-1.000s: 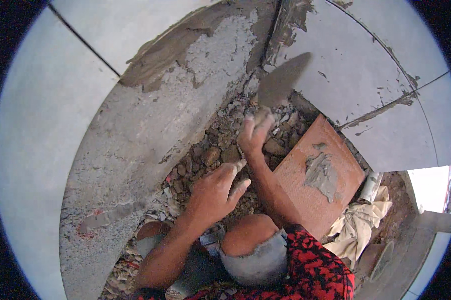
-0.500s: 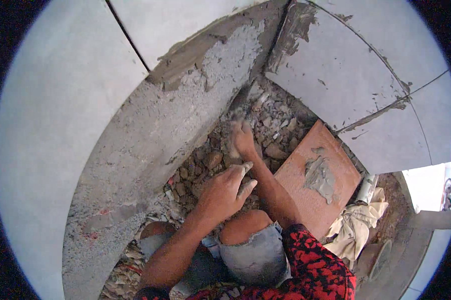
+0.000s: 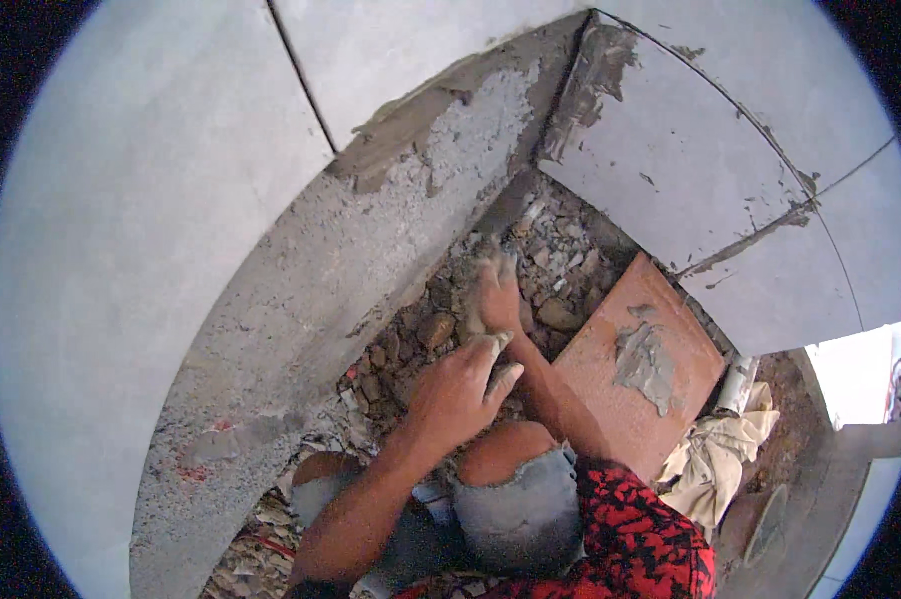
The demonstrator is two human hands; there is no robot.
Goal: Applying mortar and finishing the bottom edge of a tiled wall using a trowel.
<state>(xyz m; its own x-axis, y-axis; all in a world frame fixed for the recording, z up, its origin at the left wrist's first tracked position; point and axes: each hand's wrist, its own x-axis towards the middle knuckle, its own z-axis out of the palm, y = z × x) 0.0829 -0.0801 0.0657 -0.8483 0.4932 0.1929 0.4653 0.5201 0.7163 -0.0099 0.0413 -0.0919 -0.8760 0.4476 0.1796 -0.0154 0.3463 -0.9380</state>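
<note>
My right hand (image 3: 497, 297) reaches into the corner over the rubble (image 3: 435, 329), its dusty fingers closed. Just beyond them shows a flat grey blade, apparently a trowel (image 3: 510, 205), against the foot of the wall; its handle is mostly hidden by the hand. My left hand (image 3: 458, 389) hovers nearer to me, above my knee and beside the right forearm. Its thumb and fingers are apart, smeared with grey at the tips, and nothing shows between them. Right of my right forearm lies an orange-brown tile (image 3: 605, 344) with a lump of wet mortar (image 3: 645, 367) on it.
A rough grey wall strip (image 3: 300, 270) runs along the left, below large pale tiles (image 3: 171, 200). Mortar-smeared tiles (image 3: 685, 165) cover the right wall. Near the lower right are a cream cloth (image 3: 715, 459), a white pipe (image 3: 738, 384) and a round container (image 3: 765, 529).
My right hand has drawn slightly nearer, and the blade beyond it has turned, showing a lighter face. My left hand keeps nearly the same pose. The whole view has shifted a little.
</note>
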